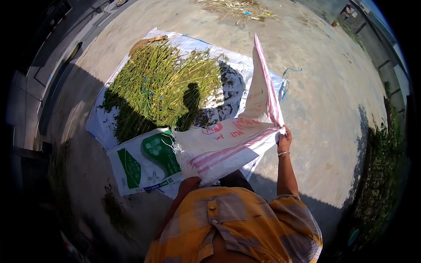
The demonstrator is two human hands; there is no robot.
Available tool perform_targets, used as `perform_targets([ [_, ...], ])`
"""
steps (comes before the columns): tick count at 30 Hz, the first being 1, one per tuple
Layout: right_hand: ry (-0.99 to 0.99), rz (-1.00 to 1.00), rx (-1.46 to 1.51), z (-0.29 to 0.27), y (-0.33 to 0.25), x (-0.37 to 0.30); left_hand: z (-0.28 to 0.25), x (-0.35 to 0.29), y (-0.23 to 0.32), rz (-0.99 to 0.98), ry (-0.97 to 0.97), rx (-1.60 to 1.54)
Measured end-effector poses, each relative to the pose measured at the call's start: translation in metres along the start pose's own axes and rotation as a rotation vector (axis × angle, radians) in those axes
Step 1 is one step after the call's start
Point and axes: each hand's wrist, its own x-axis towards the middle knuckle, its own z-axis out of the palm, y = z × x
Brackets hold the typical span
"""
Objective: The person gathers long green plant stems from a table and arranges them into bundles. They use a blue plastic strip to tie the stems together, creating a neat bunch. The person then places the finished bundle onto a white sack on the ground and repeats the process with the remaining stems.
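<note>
A white woven sack (237,140) with pink stripes and red print is stretched out in front of me. Its far part folds upward into a tall point. At the sack's right edge, my right hand (284,139) is closed on the fabric, a bracelet on its wrist. My left hand (190,183), low by my shirt, is closed at the sack's near left corner; its fingers are partly hidden. A green and white printed sack (147,160) lies flat beside the striped one's frayed left end.
Cut green plants (153,87) lie heaped on a white sheet (98,120) beyond the sacks, partly in shadow. Dry stalks (241,8) are scattered on the concrete ground (329,101) at the far side. Green plants (386,166) grow along the right edge.
</note>
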Motion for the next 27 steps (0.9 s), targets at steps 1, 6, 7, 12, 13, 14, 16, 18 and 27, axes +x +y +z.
perform_targets([
  [1, 0.106, 0.099, 0.033, -0.017, 0.013, 0.001, 0.027, -0.002, -0.007, -0.041, -0.056, 0.074],
  [6, 0.496, 0.392, -0.080, -0.202, 0.081, 0.062, 0.129, 0.039, 0.025, 0.252, -0.228, 0.203],
  [7, 0.528, 0.500, -0.086, -0.187, 0.104, 0.055, 0.140, 0.045, 0.027, 0.265, -0.258, 0.265],
  [12, 0.215, 1.018, -0.767, -0.174, 0.139, -0.002, 0.243, 0.082, 0.024, 0.275, -0.263, 0.225],
  [13, 0.163, 1.088, -0.732, -0.169, 0.147, -0.013, 0.261, 0.092, 0.023, 0.226, -0.305, 0.205],
  [14, 0.115, 1.222, -0.682, -0.185, 0.162, -0.018, 0.282, 0.102, 0.025, 0.195, -0.370, 0.188],
  [16, -0.119, 1.285, -0.704, -0.179, 0.176, -0.042, 0.330, 0.101, 0.017, 0.049, -0.300, 0.055],
  [18, -0.046, 1.267, -0.715, -0.178, 0.180, -0.062, 0.355, 0.116, 0.033, -0.162, -0.239, -0.107],
  [27, -0.279, 0.514, -1.188, -0.313, 0.240, -0.034, 0.463, 0.110, 0.055, -0.339, -0.582, -0.511],
])
